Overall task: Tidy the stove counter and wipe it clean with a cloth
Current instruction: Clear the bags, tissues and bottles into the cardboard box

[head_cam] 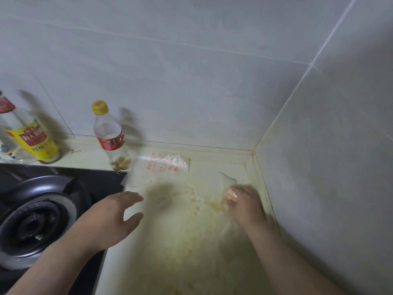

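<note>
Fingers of the right hand (pixel 244 204) gripped a pale crumpled cloth (pixel 228 182) on the stained cream bench (pixel 191 241) by the right wall, likely to scrub, while the left hand (pixel 110 218) hovered, fingers released.

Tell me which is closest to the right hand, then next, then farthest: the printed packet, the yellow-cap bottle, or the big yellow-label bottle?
From the right hand, which grips a pale crumpled thing:
1. Printed packet, flat near the back wall.
2. Yellow-cap bottle, by the back corner of the stove.
3. Yellow-label bottle, far left, behind the stove.
</note>
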Tool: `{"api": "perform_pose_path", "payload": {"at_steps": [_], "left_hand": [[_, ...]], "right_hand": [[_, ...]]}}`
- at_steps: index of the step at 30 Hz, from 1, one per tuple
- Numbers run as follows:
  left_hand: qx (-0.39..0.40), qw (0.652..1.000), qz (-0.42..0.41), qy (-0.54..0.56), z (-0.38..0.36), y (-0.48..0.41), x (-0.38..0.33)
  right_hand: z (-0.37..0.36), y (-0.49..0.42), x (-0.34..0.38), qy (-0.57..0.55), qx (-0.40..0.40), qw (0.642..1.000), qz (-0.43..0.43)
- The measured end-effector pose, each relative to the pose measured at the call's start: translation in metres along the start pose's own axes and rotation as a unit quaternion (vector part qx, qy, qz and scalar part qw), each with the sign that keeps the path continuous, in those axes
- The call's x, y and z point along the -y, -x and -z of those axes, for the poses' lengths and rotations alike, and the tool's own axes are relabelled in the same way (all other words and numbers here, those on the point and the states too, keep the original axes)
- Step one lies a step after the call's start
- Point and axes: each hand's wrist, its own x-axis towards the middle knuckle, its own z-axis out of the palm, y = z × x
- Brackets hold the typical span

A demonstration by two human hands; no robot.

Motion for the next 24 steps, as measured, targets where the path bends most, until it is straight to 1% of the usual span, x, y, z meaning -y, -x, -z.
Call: {"api": "perform_pose_path", "payload": {"at_steps": [4,6,8,12,15,17,19,20,22,24], "left_hand": [[-0.015,1.0,0.01,0.009,0.008,-0.006,0.011],[-0.017,1.0,0.019,0.009,0.013,-0.011,0.018],[-0.031,0.999,0.028,0.012,0.02,-0.017,0.025],[-0.104,0.99,0.085,0.044,0.038,-0.035,0.033],[-0.173,0.97,0.153,0.08,0.048,-0.051,0.039],[-0.205,0.953,0.18,0.129,0.051,-0.06,0.044],[-0.216,0.946,0.184,0.154,0.053,-0.068,0.048],[-0.219,0.945,0.184,0.157,0.052,-0.071,0.051],[-0.23,0.942,0.185,0.16,0.051,-0.076,0.057],[-0.244,0.936,0.189,0.169,0.05,-0.082,0.064]], "right_hand": [[-0.002,-0.003,-0.003,-0.068,-0.029,0.996,-0.048],[-0.002,-0.008,0.0,-0.076,-0.029,0.996,-0.04],[0.0,-0.015,0.014,-0.115,-0.021,0.992,-0.041],[0.001,-0.033,0.062,-0.227,-0.005,0.974,-0.011],[0.0,-0.049,0.099,-0.282,0.027,0.959,0.022],[-0.004,-0.057,0.119,-0.266,0.07,0.96,0.052],[-0.012,-0.063,0.131,-0.232,0.108,0.964,0.065],[-0.015,-0.065,0.134,-0.226,0.113,0.966,0.064],[-0.017,-0.071,0.14,-0.226,0.092,0.968,0.056],[-0.016,-0.08,0.149,-0.213,0.046,0.974,0.067]]}}
